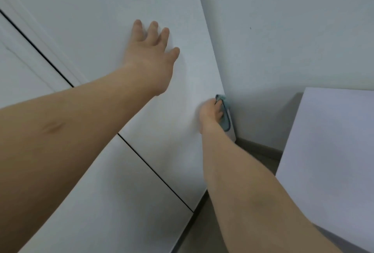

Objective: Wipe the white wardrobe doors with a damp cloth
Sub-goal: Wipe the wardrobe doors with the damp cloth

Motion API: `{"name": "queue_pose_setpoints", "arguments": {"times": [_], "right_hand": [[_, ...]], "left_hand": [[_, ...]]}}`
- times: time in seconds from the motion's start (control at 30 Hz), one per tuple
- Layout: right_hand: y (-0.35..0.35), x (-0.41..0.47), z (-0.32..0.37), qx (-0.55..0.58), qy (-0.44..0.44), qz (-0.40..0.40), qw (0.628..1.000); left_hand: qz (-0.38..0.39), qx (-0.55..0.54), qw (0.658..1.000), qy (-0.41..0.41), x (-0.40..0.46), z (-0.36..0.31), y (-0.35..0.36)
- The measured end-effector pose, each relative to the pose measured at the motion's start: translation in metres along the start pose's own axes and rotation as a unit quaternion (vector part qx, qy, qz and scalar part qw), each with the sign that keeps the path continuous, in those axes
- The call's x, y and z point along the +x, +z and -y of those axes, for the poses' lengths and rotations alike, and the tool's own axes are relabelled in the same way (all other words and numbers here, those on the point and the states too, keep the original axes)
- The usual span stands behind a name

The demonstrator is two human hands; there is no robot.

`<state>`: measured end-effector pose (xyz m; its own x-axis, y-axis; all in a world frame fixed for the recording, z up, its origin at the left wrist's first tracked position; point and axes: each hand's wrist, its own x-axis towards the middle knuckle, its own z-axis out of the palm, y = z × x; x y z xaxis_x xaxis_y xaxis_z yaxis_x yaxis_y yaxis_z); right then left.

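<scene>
Filling the left and centre of the frame: white wardrobe door (97,20), smooth, flat, matte, split by thin dark gaps. At right, plain wall (293,30) and a pale boxy cabinet (334,151). Upper centre, left hand (150,54) braced flat on the door, fingers (165,34) spread and straight. Right of centre, at the door's edge, right hand (211,114) gripping a soft teal cloth (226,118), fingers curled round it (blurred). Risks — cloth slipping off the edge into the wall gap; streaks on the matte finish if too wet.
</scene>
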<state>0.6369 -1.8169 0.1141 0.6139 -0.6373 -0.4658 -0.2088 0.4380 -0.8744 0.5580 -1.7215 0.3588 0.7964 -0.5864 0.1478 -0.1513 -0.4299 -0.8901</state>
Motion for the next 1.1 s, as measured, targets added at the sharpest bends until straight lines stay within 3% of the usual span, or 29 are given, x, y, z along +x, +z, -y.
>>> {"name": "queue_pose_setpoints", "arguments": {"times": [0.17, 0.27, 0.33, 0.4, 0.47, 0.53, 0.67, 0.73, 0.8, 0.87, 0.97, 1.1], "right_hand": [[-0.006, -0.057, -0.067, 0.028, 0.092, 0.042, 0.994], [-0.004, -0.094, -0.057, 0.016, 0.064, 0.075, 0.995], [-0.004, -0.123, -0.045, 0.031, 0.004, 0.111, 0.993], [-0.006, -0.157, -0.028, 0.051, -0.114, 0.169, 0.978], [-0.011, -0.182, -0.001, 0.116, -0.270, 0.254, 0.921], [-0.012, -0.183, 0.023, 0.150, -0.346, 0.299, 0.877], [-0.012, -0.148, 0.004, 0.014, -0.414, 0.221, 0.883], [-0.011, -0.154, -0.036, -0.041, -0.361, 0.189, 0.912], [-0.011, -0.180, -0.071, -0.014, -0.288, 0.196, 0.937], [-0.012, -0.201, -0.096, 0.015, -0.266, 0.219, 0.939], [-0.016, -0.223, -0.116, -0.023, -0.344, 0.244, 0.906], [-0.012, -0.213, -0.081, -0.055, -0.537, 0.208, 0.816]], "left_hand": [[-0.008, -0.018, 1.000, -0.001, -0.003, 0.004, 0.001], [-0.039, -0.053, 0.998, 0.009, -0.011, 0.005, 0.002], [-0.062, -0.076, 0.995, 0.030, -0.021, -0.002, 0.006], [-0.096, -0.102, 0.989, 0.054, -0.032, -0.013, 0.013], [-0.153, -0.155, 0.973, 0.076, -0.040, -0.018, 0.016], [-0.209, -0.211, 0.952, 0.077, -0.046, -0.014, 0.015], [-0.198, -0.263, 0.943, 0.050, -0.059, 0.001, 0.013], [-0.170, -0.244, 0.953, 0.052, -0.067, -0.001, 0.017], [-0.130, -0.218, 0.966, 0.038, -0.077, -0.007, 0.020], [-0.107, -0.198, 0.974, 0.016, -0.085, -0.013, 0.024], [-0.109, -0.186, 0.976, 0.011, -0.091, -0.016, 0.029], [-0.088, -0.217, 0.972, -0.003, -0.091, -0.013, 0.028]]}}
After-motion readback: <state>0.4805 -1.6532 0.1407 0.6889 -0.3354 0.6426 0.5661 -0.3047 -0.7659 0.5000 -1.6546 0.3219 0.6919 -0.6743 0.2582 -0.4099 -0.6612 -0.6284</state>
